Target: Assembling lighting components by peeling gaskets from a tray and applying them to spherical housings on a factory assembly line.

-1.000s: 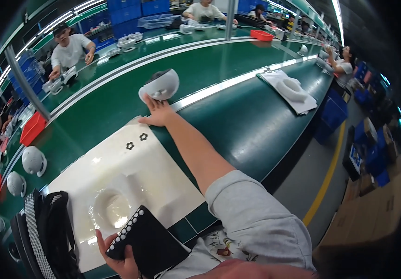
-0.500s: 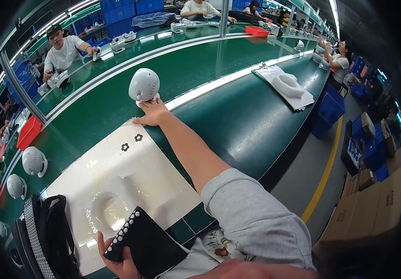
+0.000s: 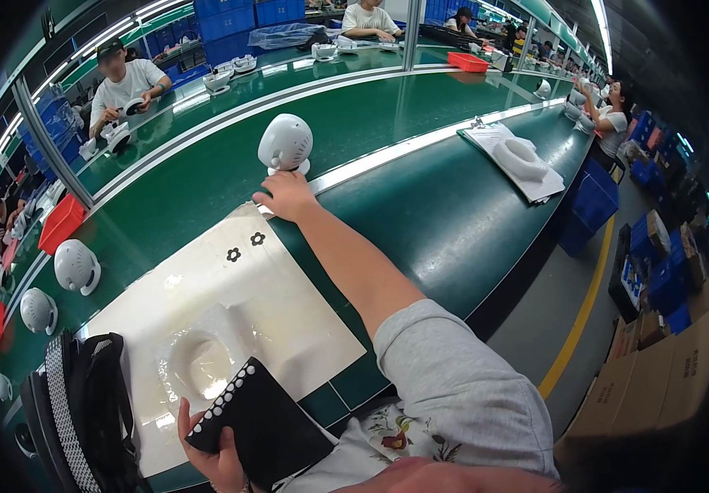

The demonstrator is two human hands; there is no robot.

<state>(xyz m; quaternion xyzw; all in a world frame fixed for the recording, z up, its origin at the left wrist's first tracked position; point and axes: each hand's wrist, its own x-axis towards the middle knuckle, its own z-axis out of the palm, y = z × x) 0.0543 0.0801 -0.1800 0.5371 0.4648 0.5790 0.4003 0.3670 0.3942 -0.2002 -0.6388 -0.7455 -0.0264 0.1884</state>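
My right hand (image 3: 288,195) reaches out over the green conveyor belt (image 3: 387,205) and grips the base of a white round device (image 3: 286,142), which stands upright just beyond the far corner of a white foam tray (image 3: 288,329). The tray has a round recess (image 3: 198,361), and two small black flower-shaped pieces (image 3: 245,246) lie near its far edge. Close to my body, my left hand (image 3: 210,456) holds a black pouch (image 3: 260,423) edged with white studs, resting on the tray's near edge.
Two more white round devices (image 3: 75,264) (image 3: 38,308) stand at the left, next to a black bag (image 3: 83,411). A second foam tray (image 3: 519,156) lies far right. Co-workers (image 3: 128,78) sit across the belt. Blue crates (image 3: 593,201) and cardboard boxes (image 3: 642,386) line the aisle.
My right hand has drawn the white device nearer along the belt, toward the tray's corner. The device went from tipped over to upright. My left hand stayed on the pouch.
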